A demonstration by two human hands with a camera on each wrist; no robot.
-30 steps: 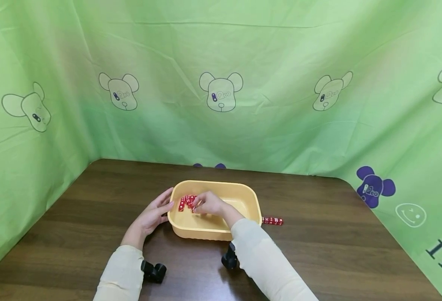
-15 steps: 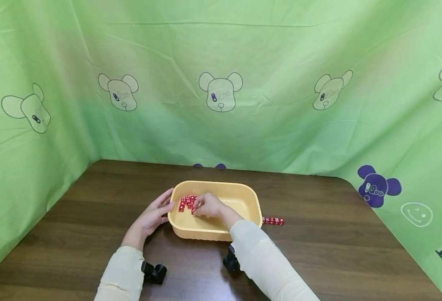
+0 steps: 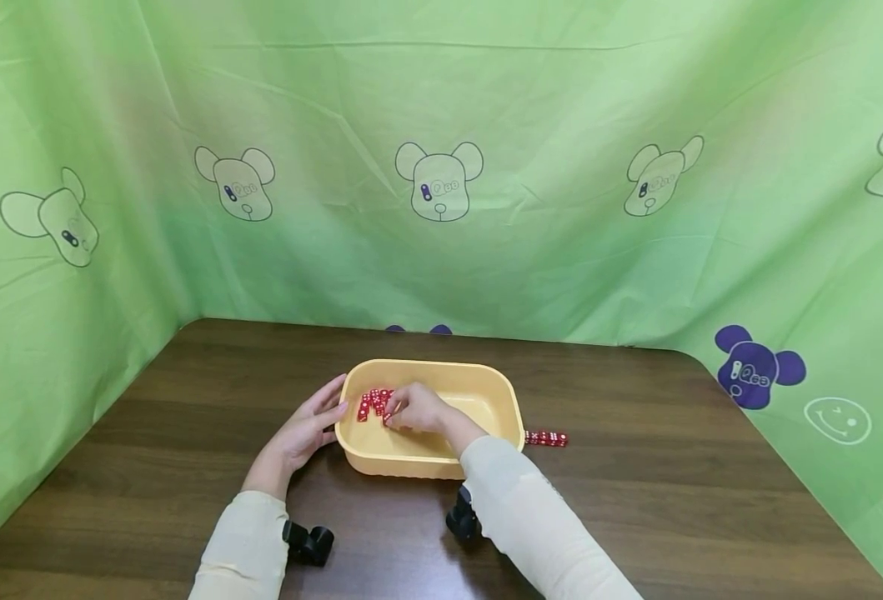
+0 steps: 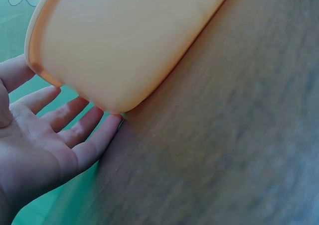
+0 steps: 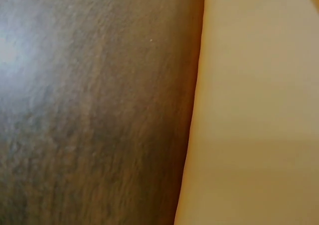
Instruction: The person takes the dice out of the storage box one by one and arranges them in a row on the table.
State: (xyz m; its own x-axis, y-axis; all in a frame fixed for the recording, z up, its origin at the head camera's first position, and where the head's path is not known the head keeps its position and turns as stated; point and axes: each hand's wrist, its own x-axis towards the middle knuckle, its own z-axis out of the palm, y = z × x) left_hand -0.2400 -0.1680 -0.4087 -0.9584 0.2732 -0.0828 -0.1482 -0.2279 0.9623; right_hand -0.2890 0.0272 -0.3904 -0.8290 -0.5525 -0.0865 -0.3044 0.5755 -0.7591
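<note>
In the head view, lower centre, my left hand (image 3: 308, 427) is resting spread against the yellow tub (image 3: 411, 467); inside it, left, my right hand (image 3: 420, 409) is pinching a red die (image 3: 387, 420) beside other dice (image 3: 364, 407); outside, right, a dice row (image 3: 549, 439) is lying. In the left wrist view, my left hand is touching the tub, left. In the right wrist view, the tub is filling the right.

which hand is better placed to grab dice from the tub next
Probably the right hand: it is inside the yellow tub, close beside the red dice. The left hand is outside, touching the tub's left end.
</note>
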